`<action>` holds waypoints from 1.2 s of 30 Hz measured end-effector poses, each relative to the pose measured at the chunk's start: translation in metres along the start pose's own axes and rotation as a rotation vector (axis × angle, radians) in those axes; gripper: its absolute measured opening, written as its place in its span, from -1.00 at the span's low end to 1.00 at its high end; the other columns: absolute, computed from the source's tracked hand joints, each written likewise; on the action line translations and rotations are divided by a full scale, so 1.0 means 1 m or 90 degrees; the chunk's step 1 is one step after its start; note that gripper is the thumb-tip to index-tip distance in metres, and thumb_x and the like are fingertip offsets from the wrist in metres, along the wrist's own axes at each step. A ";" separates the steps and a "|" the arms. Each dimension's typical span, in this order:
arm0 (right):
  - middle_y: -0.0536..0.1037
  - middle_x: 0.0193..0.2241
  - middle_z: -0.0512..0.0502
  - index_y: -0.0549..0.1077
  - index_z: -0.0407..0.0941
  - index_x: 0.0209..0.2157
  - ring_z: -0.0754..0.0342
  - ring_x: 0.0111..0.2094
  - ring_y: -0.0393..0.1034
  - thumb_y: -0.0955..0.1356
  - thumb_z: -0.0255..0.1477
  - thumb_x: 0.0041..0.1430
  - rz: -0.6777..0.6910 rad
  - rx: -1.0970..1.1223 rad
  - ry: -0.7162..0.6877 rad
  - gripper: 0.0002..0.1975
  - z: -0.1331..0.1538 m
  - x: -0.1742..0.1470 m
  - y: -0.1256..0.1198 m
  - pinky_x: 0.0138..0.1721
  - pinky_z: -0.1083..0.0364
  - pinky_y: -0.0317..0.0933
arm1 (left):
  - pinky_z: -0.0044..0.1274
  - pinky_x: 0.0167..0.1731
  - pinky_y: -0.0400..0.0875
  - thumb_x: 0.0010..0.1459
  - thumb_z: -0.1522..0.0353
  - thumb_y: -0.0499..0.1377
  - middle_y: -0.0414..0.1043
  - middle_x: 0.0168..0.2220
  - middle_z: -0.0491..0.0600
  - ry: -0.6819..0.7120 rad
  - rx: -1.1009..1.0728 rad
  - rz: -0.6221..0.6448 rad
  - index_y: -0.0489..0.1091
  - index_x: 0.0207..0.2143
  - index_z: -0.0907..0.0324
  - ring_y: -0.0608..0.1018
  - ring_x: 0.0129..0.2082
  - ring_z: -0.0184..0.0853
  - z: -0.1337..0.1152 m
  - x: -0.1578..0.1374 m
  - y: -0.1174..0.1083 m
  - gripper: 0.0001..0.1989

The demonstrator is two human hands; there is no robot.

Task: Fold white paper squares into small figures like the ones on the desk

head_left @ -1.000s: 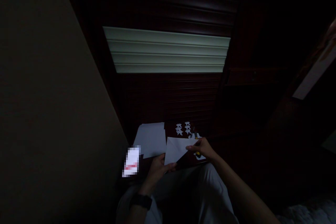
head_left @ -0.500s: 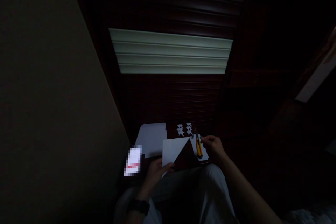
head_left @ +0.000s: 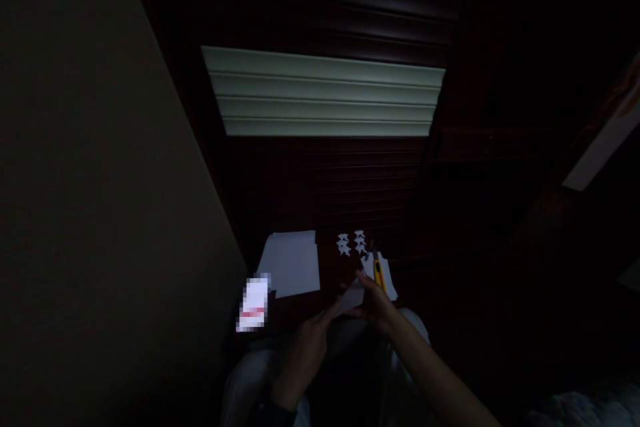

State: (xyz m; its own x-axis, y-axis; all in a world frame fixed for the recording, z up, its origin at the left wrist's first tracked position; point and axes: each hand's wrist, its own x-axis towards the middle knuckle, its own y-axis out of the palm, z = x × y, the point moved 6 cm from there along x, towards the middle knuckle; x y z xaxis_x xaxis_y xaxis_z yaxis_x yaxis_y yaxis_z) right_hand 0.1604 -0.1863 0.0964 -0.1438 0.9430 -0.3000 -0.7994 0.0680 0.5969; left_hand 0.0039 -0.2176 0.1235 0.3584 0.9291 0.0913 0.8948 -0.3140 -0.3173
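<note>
Between my hands is a folded sheet of white paper (head_left: 352, 299), tilted above the near edge of the dark table. My left hand (head_left: 311, 341) grips its left end, and my right hand (head_left: 376, 301) has fingers and thumb closed on its right end. Just beyond my right hand a yellow utility knife (head_left: 379, 273) rests on a few white paper pieces (head_left: 388, 277). Several small star-like paper cutouts (head_left: 344, 245) lie in two columns at the back of the table.
A stack of white paper (head_left: 295, 263) lies on the table's left part. In front of it, at the left edge, is a bright pixelated phone-like screen (head_left: 254, 303). A wall (head_left: 125, 213) runs along the left. Dark slatted panels (head_left: 330, 180) with one pale band stand behind.
My right hand has moved left and down from beside the knife to grip the paper. The paper has turned and now shows as a narrower shape, lower than before.
</note>
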 end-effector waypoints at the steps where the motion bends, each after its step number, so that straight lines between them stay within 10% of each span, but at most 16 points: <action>1: 0.52 -0.25 -0.07 0.24 0.02 -0.12 -0.03 -0.32 0.49 0.32 -0.09 0.06 0.001 0.006 -0.009 -0.59 -0.002 0.000 0.000 -0.32 -0.09 0.33 | -0.43 0.15 0.11 0.00 0.60 0.02 0.34 0.08 -0.24 0.026 0.007 0.010 0.32 0.05 -0.13 0.36 0.09 -0.30 -0.004 -0.001 0.001 -0.40; 14: 0.53 -0.31 -0.09 0.22 0.01 -0.10 -0.07 -0.28 0.48 0.30 0.03 0.02 -0.060 -0.029 -0.035 -0.49 -0.004 -0.005 0.007 -0.39 -0.05 0.36 | -0.49 -0.54 0.45 0.03 0.10 0.16 0.48 -0.09 0.17 -0.114 -0.160 0.041 0.37 -0.01 0.23 0.57 -0.31 -0.16 0.045 0.012 0.012 -0.47; 36: 0.45 -0.15 -0.09 0.27 0.06 0.00 -0.06 -0.18 0.40 0.34 -0.14 0.06 0.051 -0.061 -0.079 -0.53 -0.004 -0.017 0.016 -0.25 -0.09 0.30 | -0.43 -0.41 0.50 -0.11 0.17 0.31 0.48 -0.10 0.20 -0.189 -0.293 0.000 0.41 -0.09 0.27 0.54 -0.18 -0.08 0.063 0.013 0.004 -0.46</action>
State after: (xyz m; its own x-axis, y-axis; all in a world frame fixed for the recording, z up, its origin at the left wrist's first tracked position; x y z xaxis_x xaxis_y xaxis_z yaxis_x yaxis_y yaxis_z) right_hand 0.1476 -0.2025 0.1080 -0.1409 0.9776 -0.1563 -0.8412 -0.0350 0.5396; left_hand -0.0049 -0.1941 0.0643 0.3279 0.9234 -0.1998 0.9426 -0.3056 0.1346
